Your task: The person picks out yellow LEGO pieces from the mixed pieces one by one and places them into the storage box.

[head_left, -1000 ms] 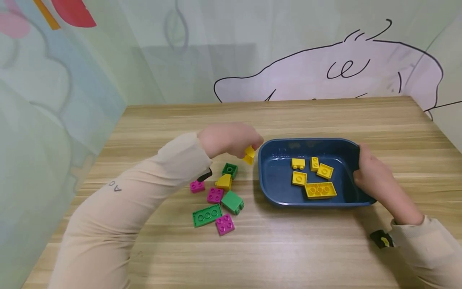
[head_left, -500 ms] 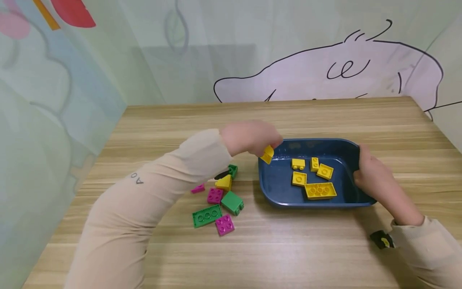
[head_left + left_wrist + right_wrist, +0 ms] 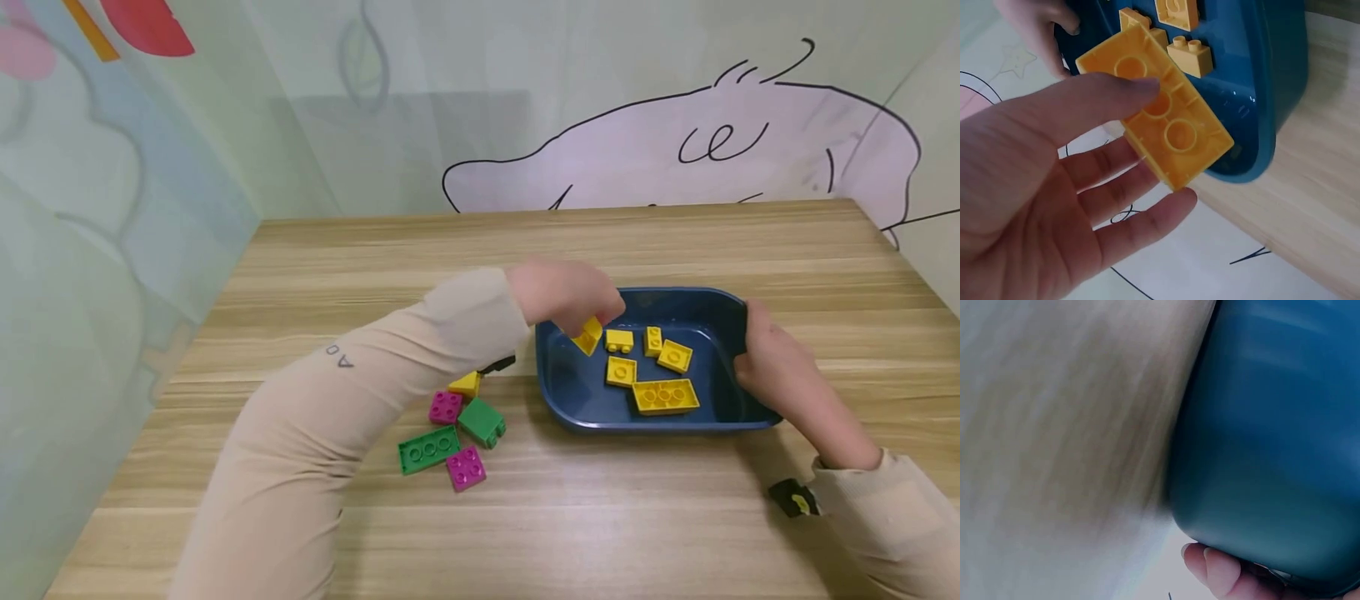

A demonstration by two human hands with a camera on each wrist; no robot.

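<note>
My left hand pinches a yellow toy building brick between thumb and fingers, above the left part of a dark blue tray. The left wrist view shows the brick's hollow underside with its round tubes. Several yellow bricks lie spread over the tray's bottom, apart from the held one. At the tray's right end, my right hand grips the rim, with fingers outside the wall. The right wrist view shows fingertips against the tray's outer side.
Left of the tray, on the wooden table, lie a green brick, a long green brick, magenta bricks and a yellow sloped brick. My left sleeve hides part of this group. A printed wall stands behind.
My left hand has carried the yellow brick rightward, from beside the tray's left rim to over its inside. My right hand and the tray have stayed in place.
</note>
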